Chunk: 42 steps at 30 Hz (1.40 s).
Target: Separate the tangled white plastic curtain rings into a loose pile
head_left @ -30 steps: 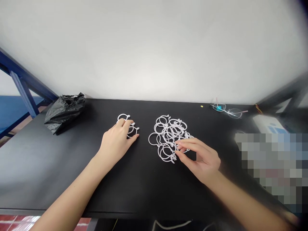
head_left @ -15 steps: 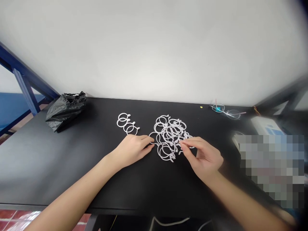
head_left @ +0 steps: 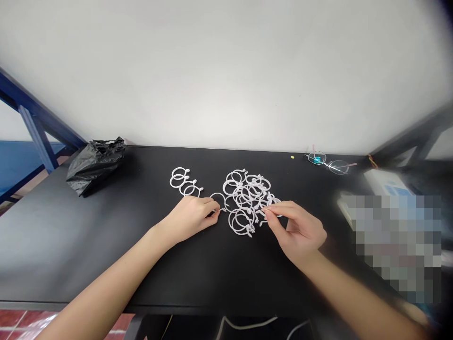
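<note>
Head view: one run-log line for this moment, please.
left hand: pinches one ring beside pile | right hand: fingers on pile edge | row of rings: apart from both hands

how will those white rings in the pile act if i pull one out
Probably light: the rings in the pile are thin plastic, and the left hand pinches a single ring with its fingers alone. Likely to snag, since they overlap and carry small tabs. Lying flat on the table, they seem unlikely to roll.
</note>
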{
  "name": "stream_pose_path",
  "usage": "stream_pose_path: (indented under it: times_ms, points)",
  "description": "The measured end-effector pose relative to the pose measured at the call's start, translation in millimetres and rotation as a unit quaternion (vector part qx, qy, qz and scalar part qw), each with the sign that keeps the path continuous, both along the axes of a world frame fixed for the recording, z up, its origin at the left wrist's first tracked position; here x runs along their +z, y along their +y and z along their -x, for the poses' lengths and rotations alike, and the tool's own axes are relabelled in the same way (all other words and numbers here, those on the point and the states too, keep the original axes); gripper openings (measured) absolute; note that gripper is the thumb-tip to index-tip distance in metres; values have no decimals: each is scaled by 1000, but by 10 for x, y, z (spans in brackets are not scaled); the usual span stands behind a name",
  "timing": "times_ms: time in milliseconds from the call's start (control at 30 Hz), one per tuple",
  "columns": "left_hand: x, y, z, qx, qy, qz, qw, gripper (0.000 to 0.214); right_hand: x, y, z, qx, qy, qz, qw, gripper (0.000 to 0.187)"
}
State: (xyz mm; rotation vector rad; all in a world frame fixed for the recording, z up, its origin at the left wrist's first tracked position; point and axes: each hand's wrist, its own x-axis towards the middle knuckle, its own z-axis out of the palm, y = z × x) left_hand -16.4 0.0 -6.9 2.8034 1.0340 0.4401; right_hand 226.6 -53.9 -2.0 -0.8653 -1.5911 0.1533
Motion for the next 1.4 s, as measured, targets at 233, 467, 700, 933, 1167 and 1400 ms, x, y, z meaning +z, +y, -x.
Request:
stream_pose_path:
  times_ms: [233, 467, 700, 933, 1167, 1400]
  points:
    - [13, -25, 3, 2, -37, -55, 998, 20, 22, 8, 17, -10, -7, -5, 1000, 19]
    - [71, -102, -95, -9, -109, -151, 983, 22, 9, -12, 6, -4, -30, -2, 1000, 30]
    - [84, -239, -258, -89, -125, -142, 978, 24, 11, -1, 24, 112, -128, 31, 985, 36]
    - [35, -238, -290, -95, -140, -136, 976, 22, -30, 0, 60, 107, -134, 71, 983, 23]
    - [38, -226, -279, -98, -151, -115, 977, 24, -59, -7, 58, 92, -110, 113, 983, 30]
    - [34, -221, -279, -105, -161, -120, 974, 27, -67, -23, 63, 127, -83, 132, 980, 21]
